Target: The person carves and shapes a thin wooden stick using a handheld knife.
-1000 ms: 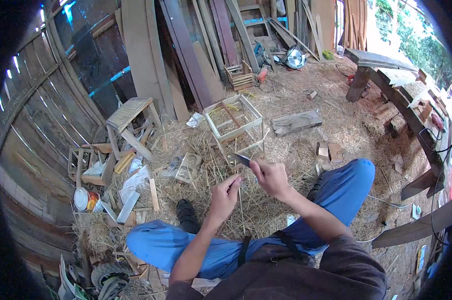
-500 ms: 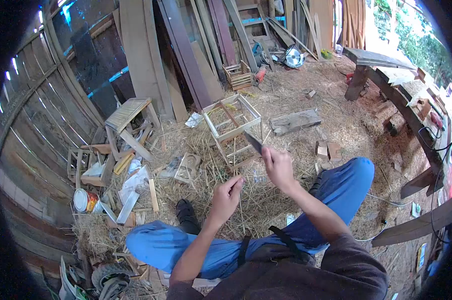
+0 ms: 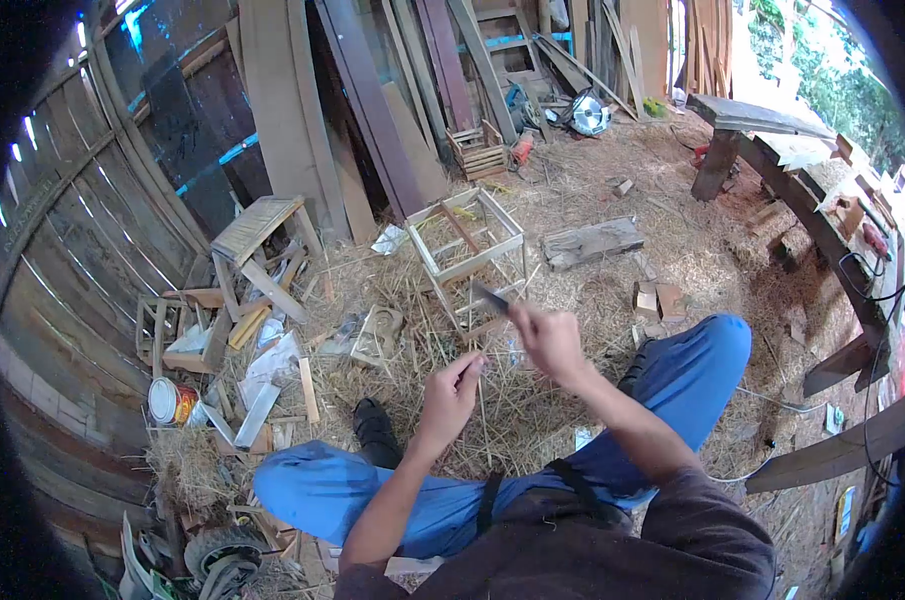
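Seated over straw, the right hand [image 3: 547,345] grips a knife [image 3: 490,296] while the left hand [image 3: 450,392] pinches a thin straw stalk [image 3: 482,405] between the knees; the blade, worked so near, could nick those fingers.

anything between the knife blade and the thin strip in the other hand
Nothing visible. The right hand holds the knife up and away from the thin strip pinched in the left hand; only open air over the straw separates them.

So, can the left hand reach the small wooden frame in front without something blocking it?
Probably yes. The left hand pinches a thin straw, and only loose straw lies between it and the wooden frame. The right hand, holding a knife, sits to one side.
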Tool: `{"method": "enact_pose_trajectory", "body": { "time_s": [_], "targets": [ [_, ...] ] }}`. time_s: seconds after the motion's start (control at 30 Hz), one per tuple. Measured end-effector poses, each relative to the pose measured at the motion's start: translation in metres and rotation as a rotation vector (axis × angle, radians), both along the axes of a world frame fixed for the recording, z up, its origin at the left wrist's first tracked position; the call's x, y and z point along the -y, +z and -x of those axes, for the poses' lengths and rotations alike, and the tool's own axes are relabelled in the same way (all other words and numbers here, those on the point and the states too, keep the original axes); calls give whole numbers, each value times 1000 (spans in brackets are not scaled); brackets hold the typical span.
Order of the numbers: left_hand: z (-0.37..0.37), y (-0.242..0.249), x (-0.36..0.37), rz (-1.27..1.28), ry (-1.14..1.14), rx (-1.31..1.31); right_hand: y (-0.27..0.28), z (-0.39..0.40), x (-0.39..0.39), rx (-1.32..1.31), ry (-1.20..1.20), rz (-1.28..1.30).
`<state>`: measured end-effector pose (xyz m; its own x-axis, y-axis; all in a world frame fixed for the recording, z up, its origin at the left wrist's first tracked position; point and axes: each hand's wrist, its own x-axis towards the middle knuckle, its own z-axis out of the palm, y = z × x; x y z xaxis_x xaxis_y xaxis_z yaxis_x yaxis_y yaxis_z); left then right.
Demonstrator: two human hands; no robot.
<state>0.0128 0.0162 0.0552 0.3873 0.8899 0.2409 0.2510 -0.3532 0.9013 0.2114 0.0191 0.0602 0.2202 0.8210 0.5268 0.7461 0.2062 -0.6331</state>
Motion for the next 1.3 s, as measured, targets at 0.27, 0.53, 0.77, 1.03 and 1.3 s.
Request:
{"method": "enact_pose_trajectory", "body": {
  "time_s": [0.27, 0.53, 0.77, 1.03, 1.3],
  "targets": [
    [0, -8, -4, 57, -40, 22, -14, 8, 12, -34, 118, 38],
    [-1, -11, -6, -15, -47, 4, -12, 3, 10, 18, 48, -35],
    [-1, 1, -1, 16, -42, 4, 2, -11, 1, -39, -36, -16],
    [2, -2, -6, 19, -29, -6, -2, -9, -3, -68, -25, 16],
    [-2, -8, -5, -65, -3, 59, -8, 9, 10, 7, 104, 81]
  ]
}}
